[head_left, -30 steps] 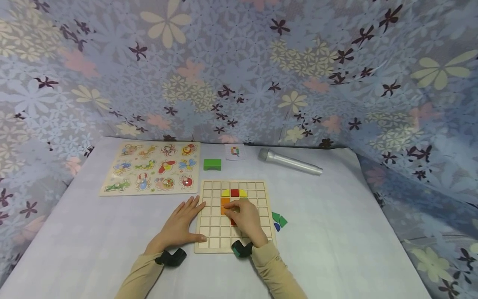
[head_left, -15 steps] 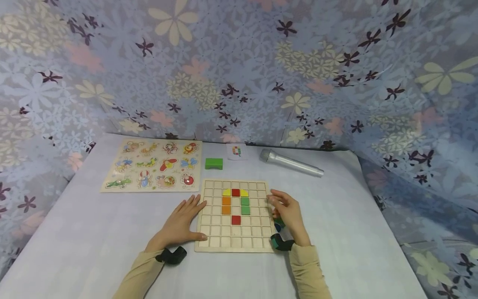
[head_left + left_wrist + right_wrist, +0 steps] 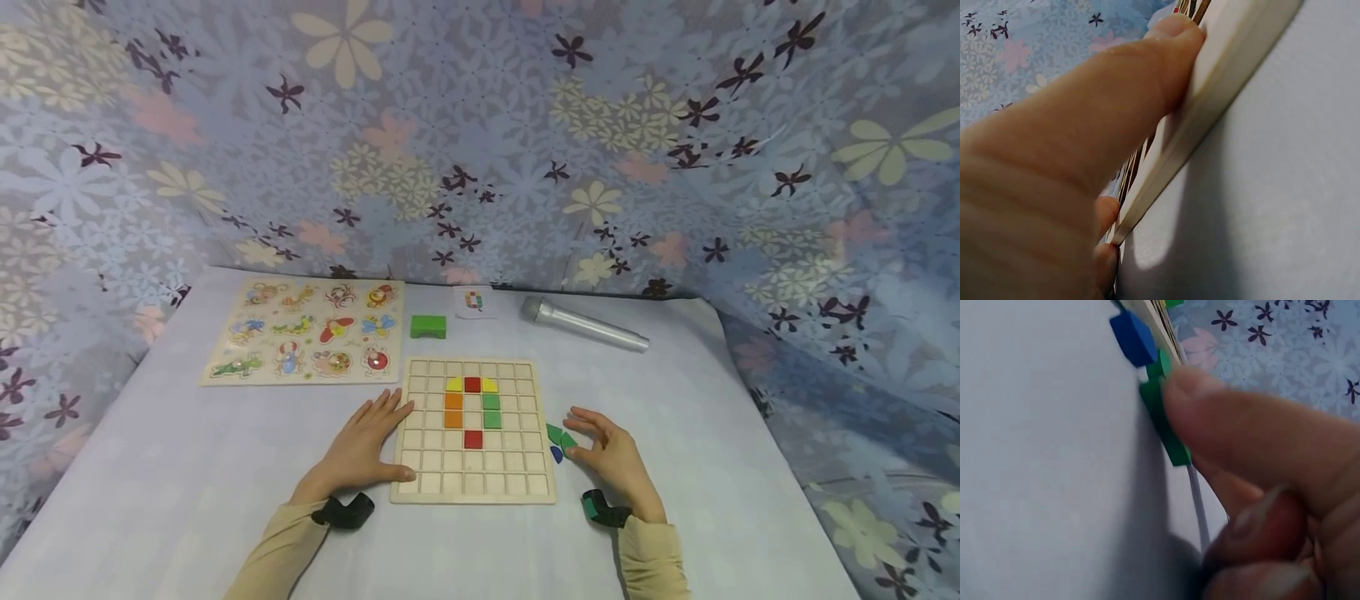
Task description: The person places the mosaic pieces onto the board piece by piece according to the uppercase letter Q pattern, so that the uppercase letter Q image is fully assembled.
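Note:
A square wooden grid board [image 3: 454,482] lies on the table. My left hand [image 3: 363,446] rests spread on its left edge, thumb [image 3: 1154,69] on the rim. On the grid are two yellow corner tiles, a red tile [image 3: 472,385] between them, orange tiles [image 3: 453,411] at left, green square tiles [image 3: 491,411] at right, and a lower red tile [image 3: 473,439]. Right of the board my right hand [image 3: 617,458] has its thumb tip at a green piece [image 3: 568,442], index finger apart from it. Another green piece [image 3: 554,433] and a blue half-round piece [image 3: 557,454] lie beside it.
A puzzle board with insect pictures [image 3: 303,337] lies at the back left. Behind the grid are a green block [image 3: 428,327], a small pattern card [image 3: 474,302] and a silver microphone [image 3: 588,324]. A flowered cloth [image 3: 480,150] hangs along the back.
My right hand has moved off the grid to the right, down to the loose pieces. The green square tiles it partly covered now show fully. My left hand stays on the board edge.

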Motion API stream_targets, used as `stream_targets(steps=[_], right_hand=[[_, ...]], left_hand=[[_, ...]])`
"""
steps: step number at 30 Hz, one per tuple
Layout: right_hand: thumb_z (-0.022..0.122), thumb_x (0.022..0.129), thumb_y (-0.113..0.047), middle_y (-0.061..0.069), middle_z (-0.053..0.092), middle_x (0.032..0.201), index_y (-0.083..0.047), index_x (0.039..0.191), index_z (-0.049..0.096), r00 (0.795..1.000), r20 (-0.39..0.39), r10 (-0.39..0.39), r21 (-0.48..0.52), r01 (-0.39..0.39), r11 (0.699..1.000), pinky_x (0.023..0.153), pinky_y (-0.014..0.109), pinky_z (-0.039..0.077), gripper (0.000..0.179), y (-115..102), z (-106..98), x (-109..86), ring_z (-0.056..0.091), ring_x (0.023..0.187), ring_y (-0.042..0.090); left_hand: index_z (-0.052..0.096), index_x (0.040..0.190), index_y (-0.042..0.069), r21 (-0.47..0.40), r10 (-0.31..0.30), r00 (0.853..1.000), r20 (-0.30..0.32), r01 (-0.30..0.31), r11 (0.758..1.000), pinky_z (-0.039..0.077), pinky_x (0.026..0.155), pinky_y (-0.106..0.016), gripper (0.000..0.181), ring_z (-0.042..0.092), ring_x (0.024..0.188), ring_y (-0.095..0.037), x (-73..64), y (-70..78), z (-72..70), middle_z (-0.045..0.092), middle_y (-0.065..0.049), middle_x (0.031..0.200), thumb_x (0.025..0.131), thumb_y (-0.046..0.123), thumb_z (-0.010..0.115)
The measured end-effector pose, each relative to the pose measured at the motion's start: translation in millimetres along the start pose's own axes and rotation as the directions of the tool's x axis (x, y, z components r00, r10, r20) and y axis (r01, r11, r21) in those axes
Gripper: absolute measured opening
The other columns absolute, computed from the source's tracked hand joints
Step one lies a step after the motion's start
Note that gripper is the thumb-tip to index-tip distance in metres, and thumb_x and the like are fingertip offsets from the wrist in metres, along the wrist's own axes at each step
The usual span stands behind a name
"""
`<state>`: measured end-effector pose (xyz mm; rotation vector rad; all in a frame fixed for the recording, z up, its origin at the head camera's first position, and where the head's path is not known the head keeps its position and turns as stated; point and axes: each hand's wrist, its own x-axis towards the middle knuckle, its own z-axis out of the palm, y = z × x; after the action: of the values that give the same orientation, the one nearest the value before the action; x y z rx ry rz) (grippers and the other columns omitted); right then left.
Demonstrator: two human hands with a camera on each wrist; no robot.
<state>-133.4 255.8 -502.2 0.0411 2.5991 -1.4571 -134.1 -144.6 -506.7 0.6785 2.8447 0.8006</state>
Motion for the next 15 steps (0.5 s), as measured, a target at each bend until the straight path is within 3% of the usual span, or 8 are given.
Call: stream_targets(steps=[4, 11, 15], right_hand=[[0.076, 0.080, -0.007, 0.012, 0.066, 0.127, -0.017, 0.137, 0.053, 1.000, -0.002, -0.017, 0.001, 0.017, 1.000, 0.044, 0.018, 0.031, 0.062, -2, 2, -2.3, 0.034, 0.048, 0.006], [0.073, 0.083, -0.004, 0.010, 0.072, 0.112, -0.013, 0.125, 0.063, 0.995, -0.067, -0.071, -0.074, 0.066, 0.995, 0.048, 0.018, 0.034, 0.045, -10, 16, -0.3, 0.038, 0.052, 0.006], [0.071, 0.082, 0.001, 0.013, 0.070, 0.109, -0.009, 0.122, 0.064, 0.997, -0.039, -0.067, -0.085, 0.064, 0.994, 0.051, 0.018, 0.037, 0.042, -16, 17, 4.9, 0.043, 0.059, 0.007]], left_hand=[[0.035, 0.150, 0.009, 0.005, -0.018, 1.000, 0.010, 0.018, 1.000, 0.014, 0.122, -0.053, 0.104, 0.016, 0.150, -0.036, 1.3, 2.7, 1.2, 0.021, -0.015, 0.161, 0.068, 0.054, 0.080], [0.037, 0.149, 0.008, 0.002, -0.017, 1.000, 0.006, 0.017, 1.000, 0.014, 0.122, -0.053, 0.103, 0.018, 0.149, -0.037, 0.2, 4.5, 0.7, 0.023, -0.016, 0.160, 0.068, 0.052, 0.081], [0.037, 0.149, 0.007, 0.002, -0.012, 1.000, -0.003, 0.012, 1.000, 0.014, 0.122, -0.053, 0.103, 0.018, 0.149, -0.037, -0.1, 4.2, -0.1, 0.022, -0.017, 0.160, 0.068, 0.052, 0.081]])
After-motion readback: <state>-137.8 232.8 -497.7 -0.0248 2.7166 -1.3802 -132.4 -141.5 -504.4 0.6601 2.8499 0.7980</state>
